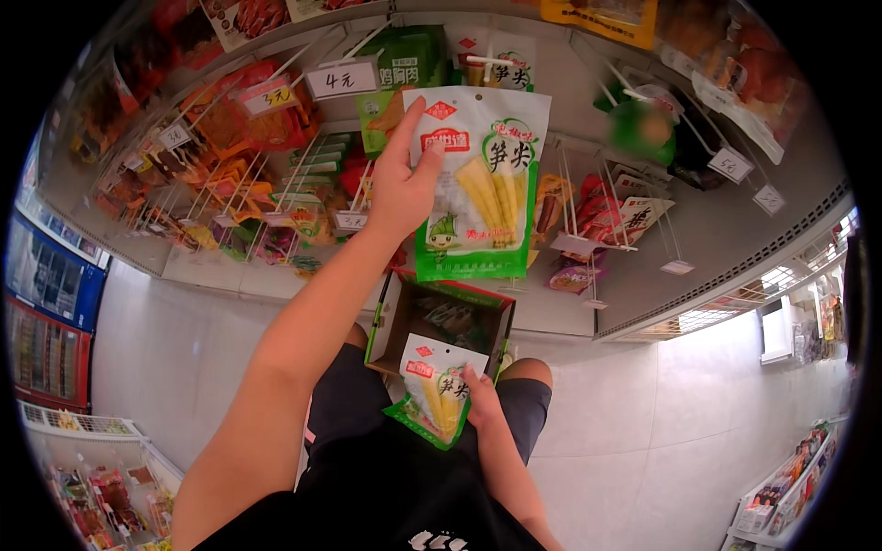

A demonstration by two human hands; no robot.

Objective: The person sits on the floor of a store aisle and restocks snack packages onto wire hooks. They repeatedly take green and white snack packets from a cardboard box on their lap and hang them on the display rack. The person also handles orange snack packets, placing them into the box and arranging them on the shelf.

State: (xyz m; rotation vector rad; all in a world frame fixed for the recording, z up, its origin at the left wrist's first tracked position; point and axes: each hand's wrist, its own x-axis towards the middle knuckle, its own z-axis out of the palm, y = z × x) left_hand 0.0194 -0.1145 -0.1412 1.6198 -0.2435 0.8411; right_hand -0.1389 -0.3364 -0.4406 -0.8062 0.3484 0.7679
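Observation:
My left hand [406,182] reaches up to the display and grips the left edge of a white and green bag of bamboo shoot snacks [493,206], its front facing me. Behind that bag's top, a similar bag [515,60] hangs at a metal peg hook [489,60]. Lower down, my right hand [482,399] pinches the right side of another such bag [431,392], which is tilted near my lap. An open cardboard box [510,324] stands between my knees, with several packets [448,313] inside; the lower bag partly covers its near side.
Metal peg hooks with snack packets and handwritten price tags [341,79] spread left and right. Green bags [413,55] hang beside my left hand. A perforated shelf edge [730,275] runs along the right. Tiled floor [592,406] lies around me; another rack [792,482] is at lower right.

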